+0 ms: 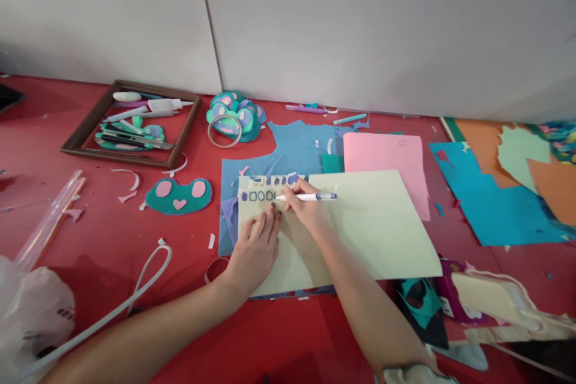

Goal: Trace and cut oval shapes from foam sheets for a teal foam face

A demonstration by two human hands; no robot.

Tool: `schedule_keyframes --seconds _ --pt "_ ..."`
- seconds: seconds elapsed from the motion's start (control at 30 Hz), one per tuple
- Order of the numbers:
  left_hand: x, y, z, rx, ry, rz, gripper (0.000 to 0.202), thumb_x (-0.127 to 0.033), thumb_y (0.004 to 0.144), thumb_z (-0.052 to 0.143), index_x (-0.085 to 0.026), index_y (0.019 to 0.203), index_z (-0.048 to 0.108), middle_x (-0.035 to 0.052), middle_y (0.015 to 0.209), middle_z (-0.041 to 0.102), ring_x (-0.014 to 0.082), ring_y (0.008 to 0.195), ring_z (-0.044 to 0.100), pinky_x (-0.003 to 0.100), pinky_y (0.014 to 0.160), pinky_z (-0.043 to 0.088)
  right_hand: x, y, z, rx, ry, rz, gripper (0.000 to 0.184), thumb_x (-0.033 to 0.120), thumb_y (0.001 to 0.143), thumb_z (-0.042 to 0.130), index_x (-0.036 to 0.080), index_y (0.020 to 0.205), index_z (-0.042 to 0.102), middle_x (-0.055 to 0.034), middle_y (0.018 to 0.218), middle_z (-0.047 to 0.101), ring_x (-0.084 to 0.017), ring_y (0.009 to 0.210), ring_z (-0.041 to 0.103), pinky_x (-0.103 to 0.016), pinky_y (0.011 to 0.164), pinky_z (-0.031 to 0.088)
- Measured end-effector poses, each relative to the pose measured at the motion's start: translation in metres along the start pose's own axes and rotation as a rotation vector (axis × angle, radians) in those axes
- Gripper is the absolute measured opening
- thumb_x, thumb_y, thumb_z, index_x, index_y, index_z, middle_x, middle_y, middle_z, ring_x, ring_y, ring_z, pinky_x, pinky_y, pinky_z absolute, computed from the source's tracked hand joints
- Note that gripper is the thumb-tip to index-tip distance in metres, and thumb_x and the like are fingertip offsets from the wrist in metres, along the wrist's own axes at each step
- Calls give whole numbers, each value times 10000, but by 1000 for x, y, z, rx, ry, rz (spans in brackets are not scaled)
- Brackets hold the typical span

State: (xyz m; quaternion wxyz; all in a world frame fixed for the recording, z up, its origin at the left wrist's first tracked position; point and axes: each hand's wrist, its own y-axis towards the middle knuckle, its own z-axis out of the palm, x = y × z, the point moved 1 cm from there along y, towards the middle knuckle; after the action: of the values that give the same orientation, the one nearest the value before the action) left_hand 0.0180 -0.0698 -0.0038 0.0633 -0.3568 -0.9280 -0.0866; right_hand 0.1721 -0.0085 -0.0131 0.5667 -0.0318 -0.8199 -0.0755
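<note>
A white pen with a dark blue end (315, 197) is pinched in my right hand (310, 207), its tip touching a pale cream sheet (369, 222). Rows of small rounded outlines (261, 196) run along the sheet's upper left edge, some filled in dark blue. My left hand (256, 252) lies flat on the sheet just below these outlines, fingers stretched out and holding nothing. Under the cream sheet lies a blue foam-like sheet (297, 141). Left of my hands rests a teal animal-face cutout (177, 197) with pink pieces on it.
A brown wooden frame (72, 145) with a glue bottle, cutter and other tools stands at the back left. Near the wall are stacked teal cutouts (234, 114) and a tape ring (224, 145). Pink (387, 153) and bright blue (477, 204) sheets lie to the right. A white cable (112, 315) crosses the lower left.
</note>
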Motion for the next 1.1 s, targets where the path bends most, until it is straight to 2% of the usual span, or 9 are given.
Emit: schedule_keyframes --seconds 0.13,0.3,0.63,1.1 --pt "0 -1 1 -8 3 3 472 -207 926 359 -52 1342 518 156 1396 540 254 1138 531 377 941 419 -1 -1 0 -4 25 16 310 326 814 559 255 571 381 74 402 495 -128 403 524 -250 528 450" --pt "0 0 0 7 10 4 476 -210 932 337 -64 1349 513 145 1408 530 248 1142 531 372 942 424 -2 -1 1 -18 72 20 279 336 834 554 262 602 418 63 430 531 -143 447 572 -267 577 481" --pt "0 -1 0 26 7 -1 472 -209 933 340 -73 1350 514 141 1405 535 246 1148 532 371 952 423 4 0 -1 32 -4 42 310 347 801 545 255 564 367 69 416 503 -129 420 531 -257 547 446" --pt "0 0 -3 33 -20 0 470 -194 928 354 -71 1354 510 155 1400 536 250 1153 527 374 954 414 4 -1 0 2 19 64 328 319 783 557 257 550 334 71 431 448 -125 388 499 -244 449 418"
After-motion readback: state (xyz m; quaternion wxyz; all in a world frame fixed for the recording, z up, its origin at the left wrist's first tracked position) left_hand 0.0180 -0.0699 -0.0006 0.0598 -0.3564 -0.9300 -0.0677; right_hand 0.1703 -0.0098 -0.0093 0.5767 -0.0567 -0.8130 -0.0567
